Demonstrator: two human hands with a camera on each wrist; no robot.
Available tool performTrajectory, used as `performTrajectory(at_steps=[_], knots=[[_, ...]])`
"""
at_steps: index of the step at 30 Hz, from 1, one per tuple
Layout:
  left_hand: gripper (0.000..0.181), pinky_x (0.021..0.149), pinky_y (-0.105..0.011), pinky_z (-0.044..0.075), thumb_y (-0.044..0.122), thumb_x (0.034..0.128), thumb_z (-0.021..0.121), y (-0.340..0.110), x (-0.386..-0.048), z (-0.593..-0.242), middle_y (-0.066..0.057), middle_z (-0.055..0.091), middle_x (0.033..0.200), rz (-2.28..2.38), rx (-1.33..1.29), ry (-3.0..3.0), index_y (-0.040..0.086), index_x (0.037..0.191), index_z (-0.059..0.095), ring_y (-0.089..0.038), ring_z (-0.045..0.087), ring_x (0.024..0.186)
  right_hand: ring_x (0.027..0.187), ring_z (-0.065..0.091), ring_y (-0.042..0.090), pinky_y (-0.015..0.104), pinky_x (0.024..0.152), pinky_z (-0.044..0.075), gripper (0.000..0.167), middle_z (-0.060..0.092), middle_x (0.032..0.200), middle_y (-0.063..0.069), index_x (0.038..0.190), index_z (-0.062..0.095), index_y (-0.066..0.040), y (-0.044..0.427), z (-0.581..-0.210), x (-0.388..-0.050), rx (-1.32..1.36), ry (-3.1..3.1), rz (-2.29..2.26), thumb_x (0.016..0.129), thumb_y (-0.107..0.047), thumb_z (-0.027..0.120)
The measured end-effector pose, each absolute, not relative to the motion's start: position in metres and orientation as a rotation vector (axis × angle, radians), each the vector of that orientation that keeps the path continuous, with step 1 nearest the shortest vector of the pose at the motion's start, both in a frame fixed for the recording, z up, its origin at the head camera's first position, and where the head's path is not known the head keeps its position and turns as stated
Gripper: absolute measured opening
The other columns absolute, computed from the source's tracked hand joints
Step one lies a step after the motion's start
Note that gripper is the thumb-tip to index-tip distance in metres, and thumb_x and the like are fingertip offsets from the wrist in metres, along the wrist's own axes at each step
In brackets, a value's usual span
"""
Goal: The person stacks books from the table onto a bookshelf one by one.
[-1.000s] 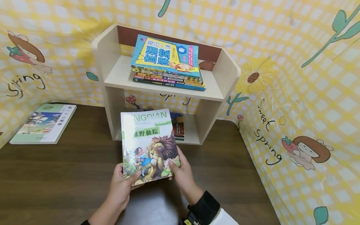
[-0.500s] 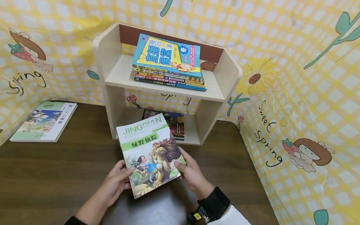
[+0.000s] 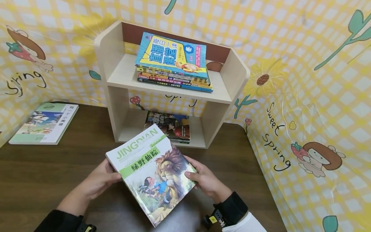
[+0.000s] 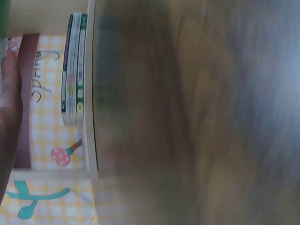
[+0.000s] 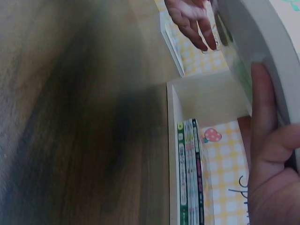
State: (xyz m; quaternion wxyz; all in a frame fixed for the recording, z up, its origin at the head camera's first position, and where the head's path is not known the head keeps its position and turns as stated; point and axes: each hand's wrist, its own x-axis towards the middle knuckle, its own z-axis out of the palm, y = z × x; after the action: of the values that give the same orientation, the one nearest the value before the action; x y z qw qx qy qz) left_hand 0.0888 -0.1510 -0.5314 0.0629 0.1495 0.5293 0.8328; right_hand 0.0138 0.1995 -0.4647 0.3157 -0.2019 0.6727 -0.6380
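Note:
A paperback book (image 3: 153,187) with a green "JINGDIAN" title and a lion on its cover is held tilted above the table. My right hand (image 3: 207,180) grips its right edge, thumb on the cover and fingers beneath. At the left edge is my left hand (image 3: 99,178), its thumb by the edge. The right wrist view shows the left hand (image 5: 190,18) with its fingers fairly straight under the book (image 5: 262,42). Only part of the left hand (image 4: 9,103) shows at the side of the left wrist view.
Behind the book stands a two-tier shelf (image 3: 116,77). A book stack (image 3: 174,61) lies on its upper board, and dark-covered books (image 3: 174,125) lie below. Another book (image 3: 44,124) lies on the table (image 3: 43,180) at left. Checked yellow cloth (image 3: 316,96) hangs around.
The book has turned counterclockwise and come lower, nearer the person, uncovering more of the lower shelf's books. My left hand has moved left along its edge; the right hand keeps its grip.

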Motion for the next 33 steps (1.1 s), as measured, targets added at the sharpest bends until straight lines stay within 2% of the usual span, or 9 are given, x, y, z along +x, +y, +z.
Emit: performTrajectory(at_steps=[5,9,14,17,19,22,27,33], knots=[[0.075,0.085,-0.026,0.053,-0.001,0.0866,0.068,-0.165,0.086,-0.524,0.002,0.060,0.129,2.404,0.606,1.686,0.020,0.146,0.028,-0.014,0.062,0.109,0.060,0.057,0.007,0.018,0.043,0.037,0.060,0.067,0.098,-0.003,0.153,0.025,-0.006,0.207,-0.462,0.004,-0.609,1.706,-1.614,0.098,-0.008,0.052],[0.090,0.082,-0.026,0.054,-0.003,0.0830,0.071,-0.172,0.087,-0.514,0.004,0.059,0.130,2.306,0.588,1.784,0.016,0.153,0.018,-0.013,0.063,0.106,0.063,0.060,0.008,0.018,0.043,0.036,0.060,0.067,0.096,-0.002,0.153,0.025,-0.006,0.210,-0.462,-0.004,-0.653,1.650,-1.563,0.099,-0.009,0.051],[0.101,0.084,-0.027,0.054,-0.002,0.0796,0.075,-0.171,0.088,-0.506,0.006,0.056,0.133,2.161,0.571,1.833,0.000,0.153,0.006,-0.013,0.062,0.105,0.073,0.066,0.012,0.019,0.050,0.048,0.060,0.065,0.107,0.000,0.152,0.025,-0.005,0.214,-0.462,-0.012,-0.660,1.597,-1.544,0.099,-0.006,0.051],[0.108,0.085,-0.025,0.053,-0.001,0.0777,0.077,-0.166,0.089,-0.503,0.010,0.052,0.137,2.124,0.597,1.828,-0.005,0.151,-0.003,-0.013,0.062,0.105,0.073,0.067,0.012,0.019,0.049,0.049,0.059,0.065,0.108,0.001,0.151,0.028,-0.004,0.215,-0.461,-0.016,-0.647,1.624,-1.550,0.098,-0.005,0.052],[0.112,0.086,-0.024,0.052,-0.003,0.0762,0.077,-0.162,0.090,-0.503,0.015,0.049,0.139,2.121,0.611,1.854,-0.006,0.150,-0.006,-0.012,0.062,0.106,0.071,0.066,0.012,0.018,0.046,0.046,0.058,0.066,0.106,0.002,0.150,0.031,-0.004,0.215,-0.460,-0.018,-0.617,1.663,-1.558,0.097,-0.006,0.054],[0.115,0.085,-0.021,0.051,-0.004,0.0737,0.079,-0.156,0.092,-0.501,0.020,0.048,0.136,2.114,0.617,1.947,-0.007,0.150,-0.007,-0.011,0.063,0.103,0.070,0.066,0.012,0.019,0.047,0.047,0.058,0.066,0.107,0.003,0.149,0.034,-0.006,0.215,-0.460,-0.020,-0.554,1.717,-1.577,0.096,-0.007,0.056],[0.117,0.080,-0.017,0.051,-0.006,0.0704,0.081,-0.149,0.093,-0.500,0.020,0.052,0.130,2.089,0.594,2.109,-0.006,0.151,-0.004,-0.008,0.063,0.096,0.073,0.067,0.014,0.024,0.054,0.053,0.059,0.067,0.107,0.005,0.149,0.036,-0.009,0.215,-0.463,-0.022,-0.444,1.771,-1.625,0.094,-0.010,0.059],[0.111,0.079,-0.016,0.048,-0.010,0.0686,0.080,-0.145,0.093,-0.501,0.023,0.048,0.132,2.087,0.536,2.230,-0.006,0.152,0.006,-0.005,0.060,0.095,0.073,0.066,0.012,0.026,0.059,0.053,0.063,0.067,0.102,0.001,0.150,0.034,-0.013,0.207,-0.466,-0.024,-0.286,1.849,-1.757,0.093,-0.013,0.061]])
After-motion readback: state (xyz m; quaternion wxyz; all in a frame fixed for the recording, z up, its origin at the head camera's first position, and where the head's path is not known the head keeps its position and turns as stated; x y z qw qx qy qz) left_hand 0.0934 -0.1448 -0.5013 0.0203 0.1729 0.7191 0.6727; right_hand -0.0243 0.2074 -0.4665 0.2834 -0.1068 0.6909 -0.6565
